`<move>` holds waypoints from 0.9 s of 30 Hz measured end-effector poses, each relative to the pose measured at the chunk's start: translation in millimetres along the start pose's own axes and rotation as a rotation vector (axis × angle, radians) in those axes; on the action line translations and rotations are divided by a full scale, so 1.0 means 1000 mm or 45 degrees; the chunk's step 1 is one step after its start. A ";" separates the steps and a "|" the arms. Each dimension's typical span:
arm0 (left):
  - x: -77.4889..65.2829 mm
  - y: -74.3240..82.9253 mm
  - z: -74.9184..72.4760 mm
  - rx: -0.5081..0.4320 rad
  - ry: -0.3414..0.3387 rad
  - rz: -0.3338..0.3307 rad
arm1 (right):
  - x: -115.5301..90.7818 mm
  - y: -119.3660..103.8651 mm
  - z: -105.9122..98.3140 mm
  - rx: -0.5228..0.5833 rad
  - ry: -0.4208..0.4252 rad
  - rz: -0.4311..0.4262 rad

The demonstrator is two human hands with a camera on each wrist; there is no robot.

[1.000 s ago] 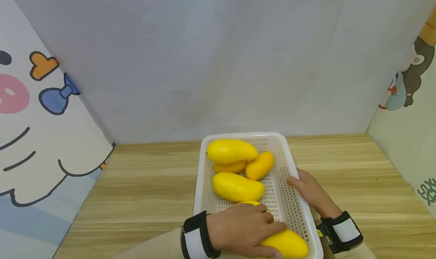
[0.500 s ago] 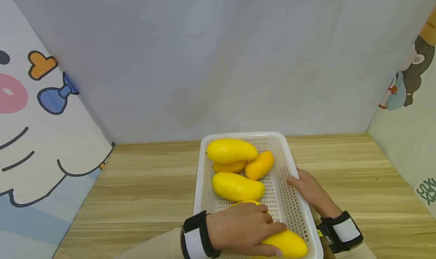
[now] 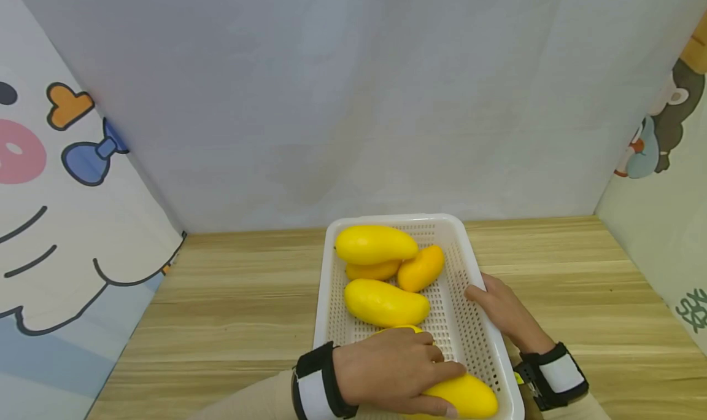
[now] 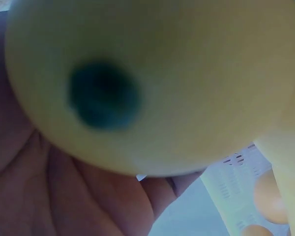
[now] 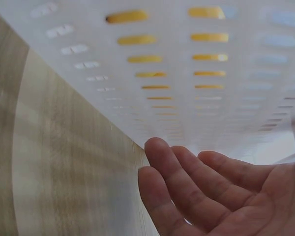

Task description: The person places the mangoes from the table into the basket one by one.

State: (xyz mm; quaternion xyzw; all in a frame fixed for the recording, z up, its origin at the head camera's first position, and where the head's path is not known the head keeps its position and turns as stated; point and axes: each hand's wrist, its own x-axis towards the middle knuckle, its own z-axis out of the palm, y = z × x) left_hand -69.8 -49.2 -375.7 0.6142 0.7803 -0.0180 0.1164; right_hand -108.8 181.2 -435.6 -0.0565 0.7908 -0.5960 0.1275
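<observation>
A white perforated plastic basket (image 3: 322, 285) stands on the table with several yellow mangoes in it. At its near end my left hand (image 3: 394, 371) grips a large mango (image 3: 466, 395), thumb on the near side and fingers over the top. The left wrist view shows this mango (image 4: 187, 98) close up, a dark stem end facing the camera, against the palm. My right hand (image 3: 505, 312) holds the basket's right side, its thumb over the rim. In the right wrist view the fingers (image 5: 187, 182) lie along the basket's outside. Another mango under the left hand is mostly hidden.
Toward the basket's far end lie a long mango (image 3: 381, 245), a smaller orange-yellow mango (image 3: 421, 268) and another long mango (image 3: 386, 303). The wooden table (image 3: 243, 291) meets a pale back wall (image 3: 353, 101). Cartoon-printed panels (image 3: 72, 223) stand at both sides.
</observation>
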 end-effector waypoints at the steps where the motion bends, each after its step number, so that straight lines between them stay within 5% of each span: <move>1: 0.000 0.000 0.000 -0.009 0.000 0.001 | 0.000 0.000 0.000 -0.001 0.000 0.000; 16: -0.004 -0.002 0.000 0.022 0.096 0.025 | 0.001 0.000 0.000 0.042 -0.021 -0.015; 27: -0.011 -0.007 -0.010 0.028 0.136 -0.044 | 0.002 0.002 -0.001 0.045 -0.032 -0.038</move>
